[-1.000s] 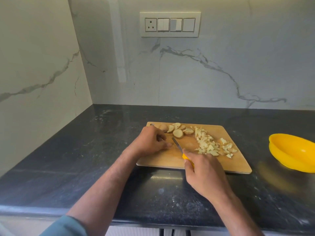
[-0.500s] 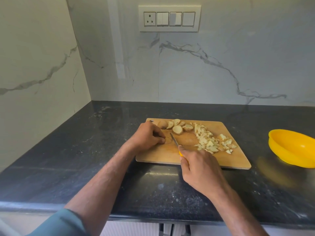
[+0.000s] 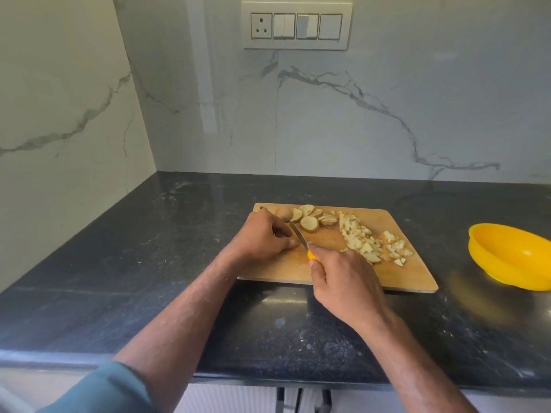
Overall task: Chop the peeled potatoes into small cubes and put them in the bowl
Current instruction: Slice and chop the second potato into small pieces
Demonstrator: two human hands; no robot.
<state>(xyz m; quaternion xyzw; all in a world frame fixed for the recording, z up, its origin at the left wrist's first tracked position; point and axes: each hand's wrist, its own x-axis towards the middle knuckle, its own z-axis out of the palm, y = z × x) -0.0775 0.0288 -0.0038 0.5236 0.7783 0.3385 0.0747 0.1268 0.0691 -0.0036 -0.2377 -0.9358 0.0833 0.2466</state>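
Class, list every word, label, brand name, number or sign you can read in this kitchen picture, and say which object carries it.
None can be read.
Switch panel on the wall: one socket and plain rockers, no lettering seen.
Knife, gripped by the right hand: no mark visible on blade or yellow handle.
Yellow bowl and cutting board: plain surfaces, no print seen.

White switch panel on marble wall above black countertop.

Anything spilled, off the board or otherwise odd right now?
Nothing stands out. The cubes and slices all lie on the cutting board, none on the counter. The yellow bowl sits upright, off to the right; no pieces show in it yet.
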